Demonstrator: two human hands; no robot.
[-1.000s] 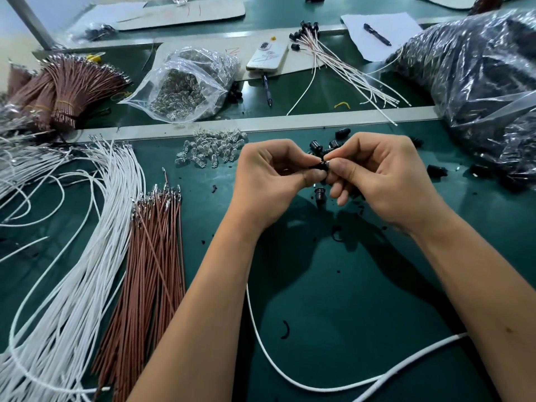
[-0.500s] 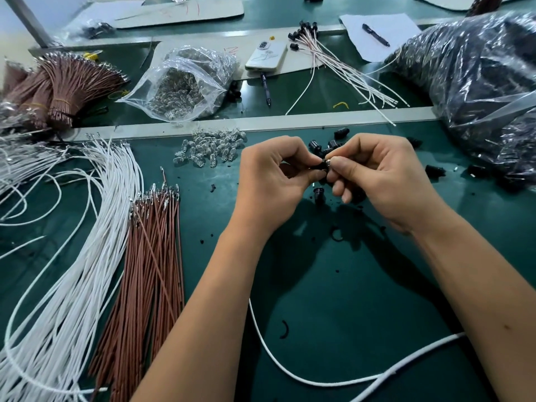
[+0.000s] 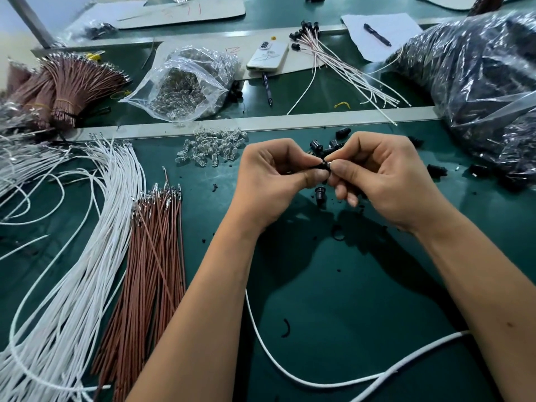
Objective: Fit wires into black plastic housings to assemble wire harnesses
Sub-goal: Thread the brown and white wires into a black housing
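Little is changed since the earlier frames: both hands are kept together above the green desk, only slightly shifted. A small black housing is pinched between thumb and forefinger of the left hand, fingers curled. The right hand is closed on the same piece from the other side, its fingertips pressed against the housing's end; what is pinched there is too small to be told. Loose black housings are scattered just beyond both hands. White wires and brown wires are laid well to the left of the left hand.
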